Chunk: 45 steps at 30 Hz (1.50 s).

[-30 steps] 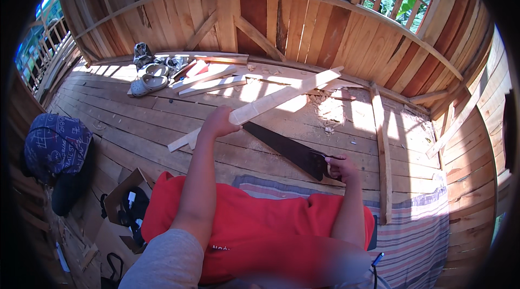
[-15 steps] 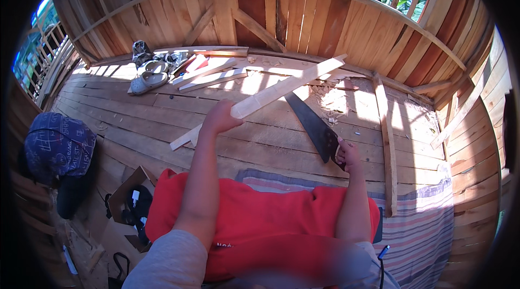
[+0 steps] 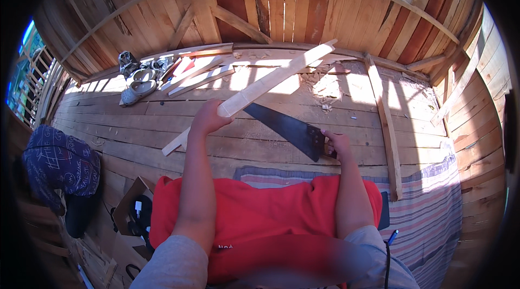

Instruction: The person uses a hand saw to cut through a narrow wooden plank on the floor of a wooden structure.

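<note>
My left hand [image 3: 210,118] is closed around a long pale wooden batten [image 3: 276,79], which slants from lower left to upper right above the plank floor. In my right hand [image 3: 337,145] is a handsaw [image 3: 287,131], gripped by its handle. The dark blade points up and left, its narrow tip close to the batten just right of my left hand. Whether the tip touches the wood I cannot tell. Red cloth [image 3: 260,208] spreads across my lap.
Wood offcuts [image 3: 203,80] and grey clogs [image 3: 140,89] lie by the far plank wall. Shavings [image 3: 327,87] litter the floor there. A long beam [image 3: 385,126] runs along the right, beside a striped mat [image 3: 422,224]. At left are a blue patterned cloth [image 3: 62,159] and an open cardboard box [image 3: 127,194].
The handsaw has swung flatter, its tip moving left toward my left hand. My right hand has shifted left and slightly up. The batten stays in my left hand at a similar slant.
</note>
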Tool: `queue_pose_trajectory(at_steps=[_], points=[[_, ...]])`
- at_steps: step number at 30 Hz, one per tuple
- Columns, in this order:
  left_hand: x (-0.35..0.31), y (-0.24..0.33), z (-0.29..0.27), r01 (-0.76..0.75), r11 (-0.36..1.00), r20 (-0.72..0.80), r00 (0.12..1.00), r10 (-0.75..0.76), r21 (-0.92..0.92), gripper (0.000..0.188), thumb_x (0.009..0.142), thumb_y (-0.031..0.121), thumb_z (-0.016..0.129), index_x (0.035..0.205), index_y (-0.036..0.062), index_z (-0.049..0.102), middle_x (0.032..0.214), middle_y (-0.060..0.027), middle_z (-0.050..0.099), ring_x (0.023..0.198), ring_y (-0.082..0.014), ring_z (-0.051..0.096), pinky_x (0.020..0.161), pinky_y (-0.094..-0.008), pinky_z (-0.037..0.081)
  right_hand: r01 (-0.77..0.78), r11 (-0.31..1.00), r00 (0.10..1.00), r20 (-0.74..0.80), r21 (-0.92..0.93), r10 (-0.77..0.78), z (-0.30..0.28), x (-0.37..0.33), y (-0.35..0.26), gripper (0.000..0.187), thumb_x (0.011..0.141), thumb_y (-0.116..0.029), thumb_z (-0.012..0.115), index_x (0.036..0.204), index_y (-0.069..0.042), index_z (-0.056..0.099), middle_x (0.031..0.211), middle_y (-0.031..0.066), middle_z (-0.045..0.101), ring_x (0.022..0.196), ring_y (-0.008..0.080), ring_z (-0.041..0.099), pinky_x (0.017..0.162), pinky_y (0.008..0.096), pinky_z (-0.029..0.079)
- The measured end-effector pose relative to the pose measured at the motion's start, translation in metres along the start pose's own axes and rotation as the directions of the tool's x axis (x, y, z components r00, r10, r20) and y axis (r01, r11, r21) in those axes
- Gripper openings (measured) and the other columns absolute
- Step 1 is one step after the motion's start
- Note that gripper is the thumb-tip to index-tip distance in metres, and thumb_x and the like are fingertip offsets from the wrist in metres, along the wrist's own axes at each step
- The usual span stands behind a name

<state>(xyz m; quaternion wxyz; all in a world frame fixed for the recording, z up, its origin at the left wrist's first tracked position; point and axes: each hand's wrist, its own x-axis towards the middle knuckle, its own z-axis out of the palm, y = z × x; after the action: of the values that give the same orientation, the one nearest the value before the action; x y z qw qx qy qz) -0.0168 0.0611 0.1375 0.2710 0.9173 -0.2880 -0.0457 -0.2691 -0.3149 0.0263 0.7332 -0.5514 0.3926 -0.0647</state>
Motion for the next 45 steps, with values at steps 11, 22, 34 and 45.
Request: queue_pose_trajectory(at_steps=[11, 22, 34, 45], points=[[0.006, -0.007, 0.003, -0.003, 0.996, -0.068, 0.998, 0.009, 0.094, 0.063, 0.068, 0.036, 0.091, 0.116, 0.0019, 0.07, 0.118, -0.0185, 0.067, 0.112, -0.0365, 0.065, 0.097, -0.0436, 0.052, 0.096, 0.983, 0.994, 0.037, 0.159, -0.103, -0.016, -0.005, -0.02, 0.037, 0.092, -0.027, 0.081, 0.074, -0.017, 0.051, 0.051, -0.0066, 0.036, 0.038, 0.0081, 0.033, 0.038, 0.0303, 0.029], [-0.003, -0.01, 0.012, 0.021, 0.989, -0.07, 0.997, -0.011, 0.146, 0.059, 0.065, 0.036, 0.092, 0.11, 0.0034, 0.072, 0.109, -0.0181, 0.072, 0.102, -0.0357, 0.069, 0.09, -0.0455, 0.055, 0.167, 0.972, 0.976, -0.17, 0.164, -0.139, -0.016, -0.013, -0.038, 0.03, 0.089, -0.024, 0.083, 0.078, -0.009, 0.06, 0.054, -0.0045, 0.044, 0.04, 0.009, 0.04, 0.038, 0.0308, 0.031], [-0.012, -0.006, 0.049, 0.157, 0.986, 0.109, 0.983, -0.151, -0.049, 0.058, 0.068, 0.04, 0.091, 0.109, 0.0018, 0.074, 0.106, -0.0193, 0.075, 0.099, -0.0328, 0.073, 0.087, -0.0427, 0.056, 0.283, 0.784, 0.79, -0.329, -0.552, -0.517, -0.086, -0.125, -0.114, 0.044, 0.081, -0.034, 0.084, 0.095, 0.007, 0.078, 0.07, 0.0099, 0.071, 0.06, 0.0169, 0.064, 0.059, 0.0344, 0.051], [-0.029, -0.049, 0.121, 0.131, 0.976, 0.089, 0.989, -0.117, -0.175, 0.06, 0.067, 0.041, 0.091, 0.113, 0.0063, 0.075, 0.113, -0.0185, 0.072, 0.109, -0.0337, 0.069, 0.095, -0.0446, 0.053, 0.274, 0.789, 0.65, -0.499, -0.549, -0.573, -0.051, -0.165, -0.143, 0.044, 0.086, -0.034, 0.08, 0.089, 0.009, 0.076, 0.069, 0.0133, 0.07, 0.062, 0.0192, 0.065, 0.064, 0.0368, 0.051]])
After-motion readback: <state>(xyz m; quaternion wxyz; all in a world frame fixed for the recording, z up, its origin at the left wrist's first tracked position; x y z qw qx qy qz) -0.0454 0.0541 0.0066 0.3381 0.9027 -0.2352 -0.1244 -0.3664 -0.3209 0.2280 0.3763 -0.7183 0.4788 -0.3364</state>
